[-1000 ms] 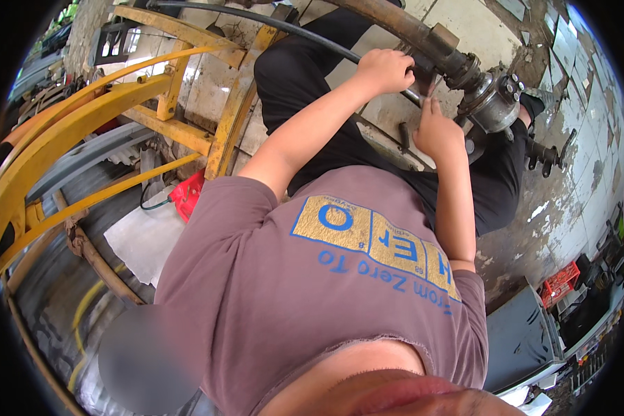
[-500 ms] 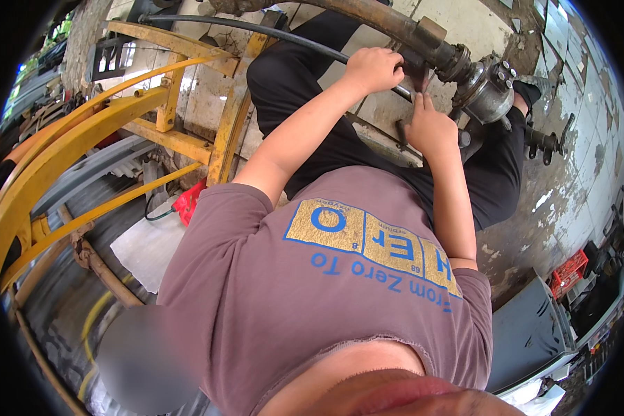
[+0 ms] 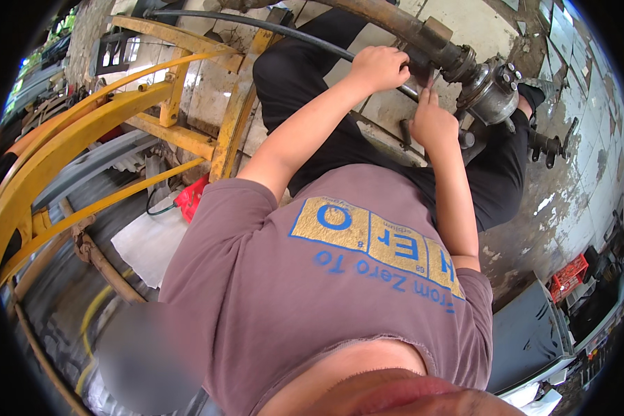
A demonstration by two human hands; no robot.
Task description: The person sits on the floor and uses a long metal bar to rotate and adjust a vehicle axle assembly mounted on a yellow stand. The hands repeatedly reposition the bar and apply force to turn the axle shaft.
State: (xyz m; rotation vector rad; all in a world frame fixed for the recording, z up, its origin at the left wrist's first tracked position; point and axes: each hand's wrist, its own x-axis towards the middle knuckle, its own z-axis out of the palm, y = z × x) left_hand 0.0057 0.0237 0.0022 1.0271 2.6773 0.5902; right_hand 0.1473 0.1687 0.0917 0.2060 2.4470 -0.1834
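A rusty axle tube (image 3: 388, 21) crosses the top of the view and ends at a round grey metal hub (image 3: 490, 91) with bolts. Just below the tube, my left hand (image 3: 379, 69) is closed, fingers curled beside a dark metal bracket (image 3: 419, 58); what they hold is hidden. My right hand (image 3: 435, 125) is close by on the right, index and middle fingers pointing up together at a thin brownish strip (image 3: 430, 79). The fingertips meet the strip's lower end; the thumb is hidden. A long dark rod (image 3: 277, 28) runs behind my left hand.
A yellow metal frame (image 3: 83, 145) stands at the left. My legs in black trousers (image 3: 291, 76) lie around the axle. A short metal bar (image 3: 405, 132) and a bracketed part (image 3: 551, 145) rest on the tiles. At right are a grey panel (image 3: 527, 326) and a red crate (image 3: 568, 275).
The whole view has shifted slightly, so the axle and both hands appear a little farther right. My hands keep nearly the same places at the bracket and strip.
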